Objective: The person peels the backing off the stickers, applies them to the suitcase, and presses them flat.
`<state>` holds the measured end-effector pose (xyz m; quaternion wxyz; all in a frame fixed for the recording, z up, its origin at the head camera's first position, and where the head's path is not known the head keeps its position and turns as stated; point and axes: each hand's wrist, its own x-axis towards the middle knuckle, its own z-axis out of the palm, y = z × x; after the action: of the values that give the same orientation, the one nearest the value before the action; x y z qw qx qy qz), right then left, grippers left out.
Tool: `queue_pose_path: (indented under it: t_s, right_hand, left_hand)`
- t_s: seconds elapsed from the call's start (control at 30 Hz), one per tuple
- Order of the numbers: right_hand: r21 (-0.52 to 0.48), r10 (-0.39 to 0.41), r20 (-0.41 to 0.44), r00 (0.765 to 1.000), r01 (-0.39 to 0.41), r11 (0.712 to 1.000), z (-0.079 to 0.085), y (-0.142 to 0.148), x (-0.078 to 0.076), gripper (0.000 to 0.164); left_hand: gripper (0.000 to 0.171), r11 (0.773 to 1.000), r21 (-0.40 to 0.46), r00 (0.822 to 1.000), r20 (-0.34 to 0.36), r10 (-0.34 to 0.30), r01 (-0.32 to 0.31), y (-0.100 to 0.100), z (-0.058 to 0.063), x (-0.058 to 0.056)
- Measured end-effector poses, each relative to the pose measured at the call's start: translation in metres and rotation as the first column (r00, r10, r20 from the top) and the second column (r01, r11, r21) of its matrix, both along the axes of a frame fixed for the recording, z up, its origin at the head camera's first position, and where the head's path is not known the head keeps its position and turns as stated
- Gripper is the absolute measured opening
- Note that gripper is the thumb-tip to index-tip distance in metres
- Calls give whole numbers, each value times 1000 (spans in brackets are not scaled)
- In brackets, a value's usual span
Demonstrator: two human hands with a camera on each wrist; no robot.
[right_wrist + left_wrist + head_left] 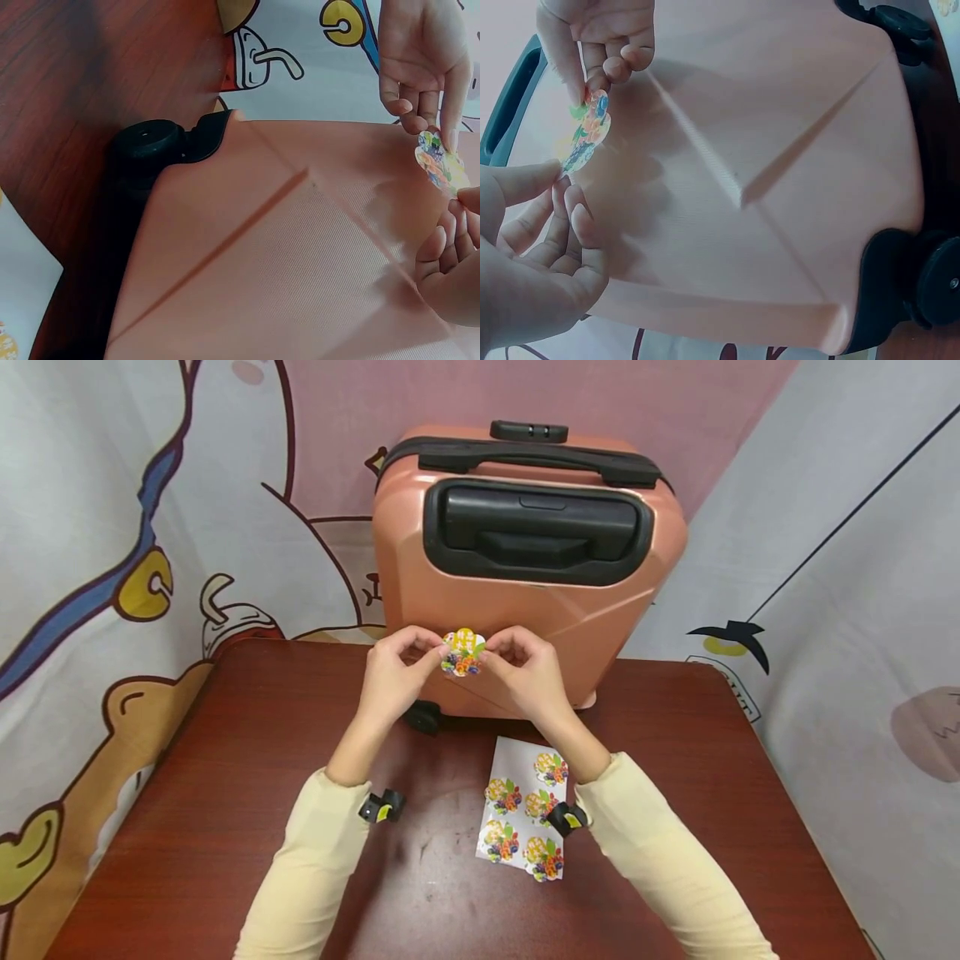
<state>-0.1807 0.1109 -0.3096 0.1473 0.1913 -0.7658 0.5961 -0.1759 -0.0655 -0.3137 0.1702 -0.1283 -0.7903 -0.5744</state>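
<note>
Between both hands is a round, scalloped sticker [462, 653] printed with colourful fruit and yellow lettering. My left hand [396, 672] pinches its left edge between thumb and forefinger, and my right hand [527, 670] pinches the right edge the same way. In the head view the sticker overlaps the front of a pink hard-shell suitcase [420, 602] standing upright on the table. Both wrist views show the sticker tilted, held out from the suitcase shell, with shadows of the hands falling on the shell.
A white sheet [517, 752] with several more fruit stickers lies on the dark red wooden table [247, 793], partly beneath my right wrist. The suitcase has a black handle [540, 527] and black wheels [423, 717]. A cartoon-print cloth [247, 460] hangs behind.
</note>
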Motion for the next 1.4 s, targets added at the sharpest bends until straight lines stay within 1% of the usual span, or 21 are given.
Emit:
queue_pose_path:
  t_s: [0.4, 0.63, 0.83, 1.07, 1.2, 1.4]
  right_hand:
    - [-22, -32, -26, 999, 31, 999, 9, -10, -4, 8]
    - [-29, -42, -65, 997, 40, 999, 14, -16, -5, 10]
    - [-36, -66, -107, 992, 63, 997, 18, -23, -5, 9]
    - [-18, -139, -155, 978, 138, 990, 21, -30, -5, 9]
    - [11, -187, -189, 964, 192, 981, 22, -35, -3, 8]
    - [27, -258, -228, 939, 271, 962, 22, -43, -3, 8]
  left_hand:
    - [14, 999, 32, 998, -50, 28, -26, -4, 11, -4]
    - [13, 997, 66, 997, -73, 35, -30, -7, 17, -6]
    - [13, 996, 77, 995, -85, 45, -38, -9, 19, -8]
    - [12, 993, 102, 991, -114, 68, -56, -10, 22, -9]
    - [12, 991, 109, 988, -126, 88, -74, -10, 23, -10]
    - [11, 988, 114, 981, -148, 122, -106, -8, 24, -11]
